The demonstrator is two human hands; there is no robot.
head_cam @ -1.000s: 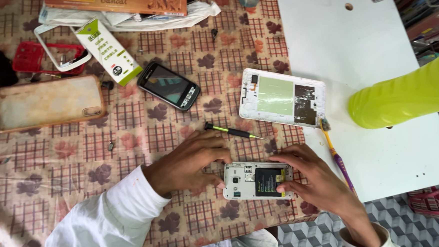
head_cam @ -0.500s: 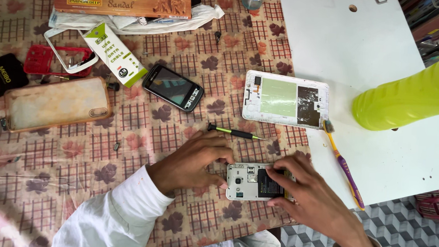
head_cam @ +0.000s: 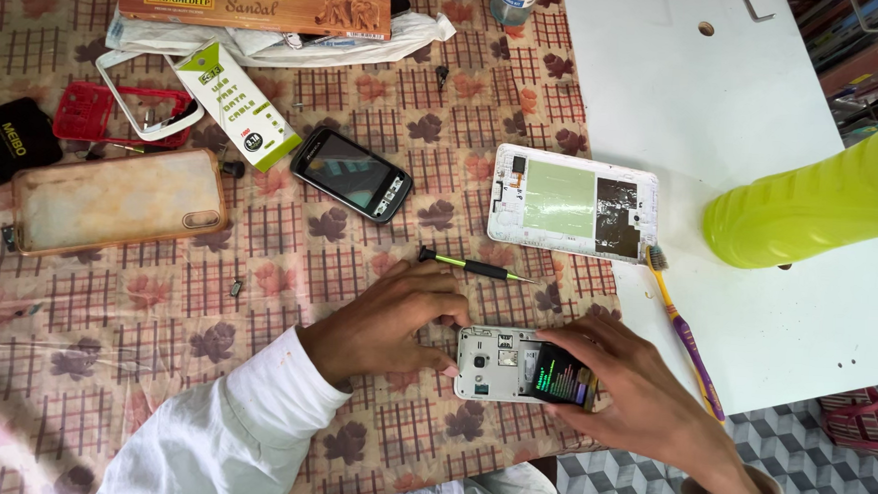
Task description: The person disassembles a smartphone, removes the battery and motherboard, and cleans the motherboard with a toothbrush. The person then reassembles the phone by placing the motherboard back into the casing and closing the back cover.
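— Hands on the phone at the table's near edge: left hand pins its top end, fingers curled over it; right hand pinches the battery, half lifted from the bay.

— Risk?

— Phone sits close to the edge. Likely a hard tug on the battery drags it off, or the battery slips from the fingertips.

— And the screwdriver?

— Just beyond the left hand; a knock could roll it.
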